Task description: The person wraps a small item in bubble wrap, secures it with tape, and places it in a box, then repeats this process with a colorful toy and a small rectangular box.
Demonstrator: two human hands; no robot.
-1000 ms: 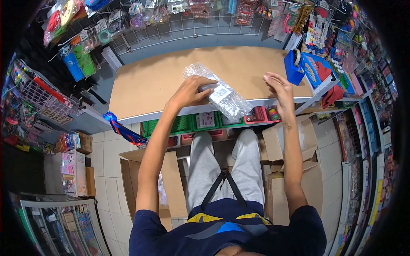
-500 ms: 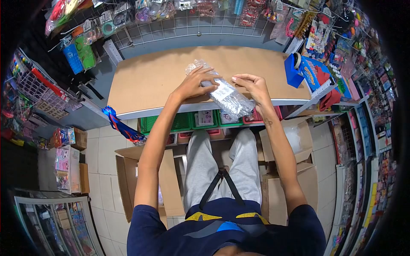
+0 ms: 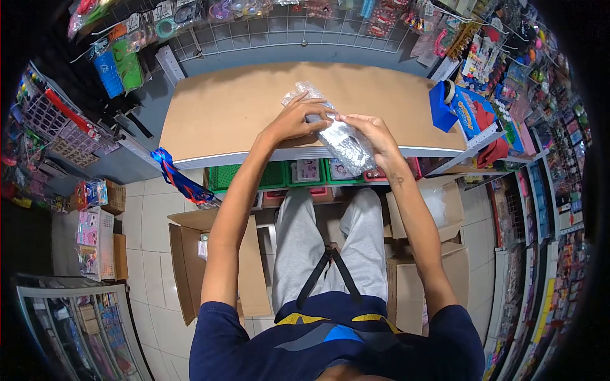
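A long bubble-wrapped package (image 3: 346,143) lies slanted over the front edge of the brown tabletop (image 3: 222,117), its near end sticking out past the edge. My left hand (image 3: 297,120) rests across its upper part and holds it, with the fingers curved over the wrap and the thumb toward the middle. From the other side, my right hand (image 3: 373,134) pinches at the wrap with thumb and forefinger, close to the left fingertips. What lies inside the crinkled clear wrap cannot be made out.
A blue holder (image 3: 441,106) stands at the table's right end. Green baskets (image 3: 254,176) sit under the top. Open cardboard boxes (image 3: 251,267) flank my legs. Red and blue ribbons (image 3: 175,178) hang at the left corner. Packed goods hang on the wire grid (image 3: 254,43).
My right hand has moved left onto the package, and its fingers now pinch the wrap near my left hand. A pale label patch on the package no longer shows as plainly.
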